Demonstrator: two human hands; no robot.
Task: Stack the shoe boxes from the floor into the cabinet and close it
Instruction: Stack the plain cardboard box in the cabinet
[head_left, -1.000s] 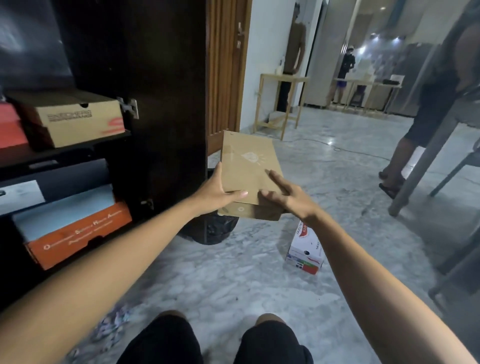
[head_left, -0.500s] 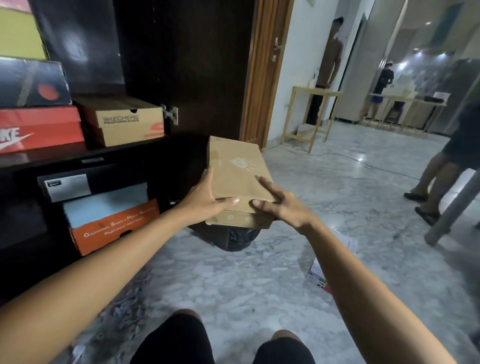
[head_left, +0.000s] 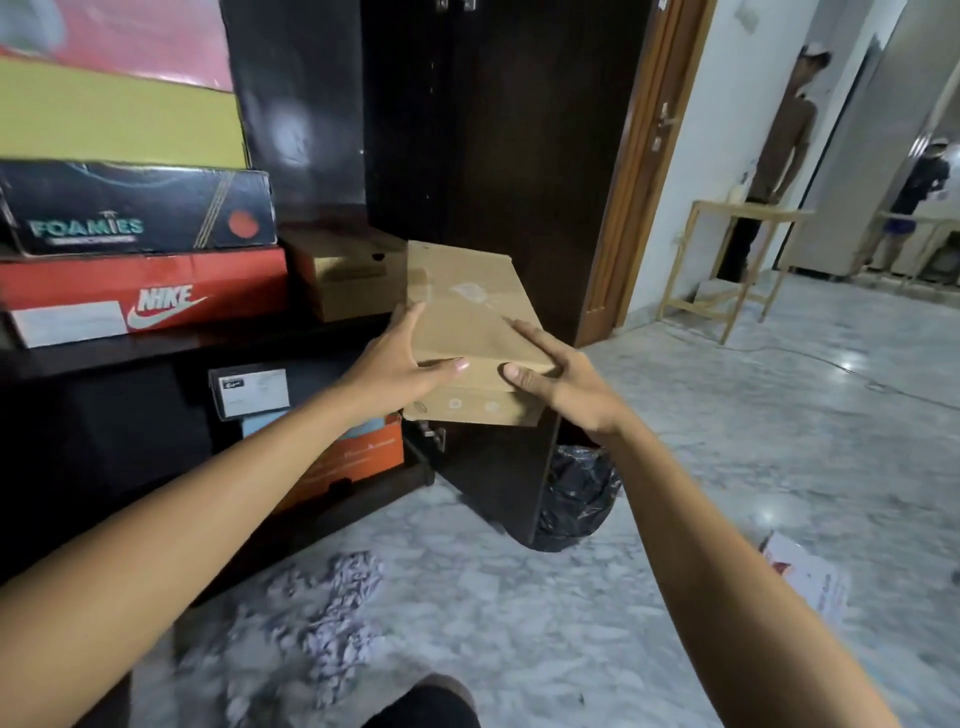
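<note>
I hold a plain brown cardboard shoe box (head_left: 467, 322) in the air in front of the dark cabinet (head_left: 493, 156). My left hand (head_left: 395, 364) grips its left side, thumb over the lid. My right hand (head_left: 556, 374) grips its right near corner. On the cabinet shelf (head_left: 182, 345) stand a red Nike box (head_left: 145, 293), a black Foamies box (head_left: 135, 208) on top of it, a yellow box (head_left: 114, 114) higher up, and a brown box (head_left: 343, 270) just left of the held one. Below lie an orange box (head_left: 358, 457) and a dark box with a white label (head_left: 249, 392).
The open dark cabinet door (head_left: 498, 457) stands right behind the held box. A black plastic bag (head_left: 576, 499) lies by the door's foot. A white box (head_left: 805, 577) lies on the marble floor at right. Crumpled paper (head_left: 332, 597) lies near my knees. Two people and wooden tables stand far right.
I have raised the brown box and carried it left toward the cabinet shelf, and my view has turned left, showing more stacked boxes. Both hands keep their grip.
</note>
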